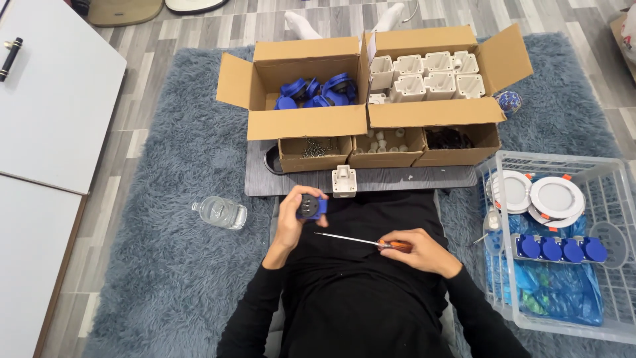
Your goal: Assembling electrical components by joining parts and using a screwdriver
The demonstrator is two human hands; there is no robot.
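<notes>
The left hand [291, 215] is wrapped around a small blue socket part [311, 207], fingers curled over its back so the dark face tips toward the person's lap, while the right hand [419, 250] is closed on the orange handle of a thin screwdriver [354, 240], whose shaft lies nearly flat and points toward nine o'clock, its tip just short of the left wrist and not touching the part. To drive a screw well here, I would judge the blade should be raised in line with the screw rather than left slanting, and the part gripped firmly so it cannot twist. At twelve o'clock from the left hand, a white housing [344, 181] stands on the edge of a grey board [411, 179]. Beyond it sit three small boxes, the leftmost a box of screws [316, 152], and behind those a carton of blue parts [308, 93] and a carton of white housings [430, 76]. At three o'clock a clear crate [619, 265] holds round white lamps and a row of blue caps; at nine o'clock a water bottle [220, 213] lies on the grey rug [165, 265].
</notes>
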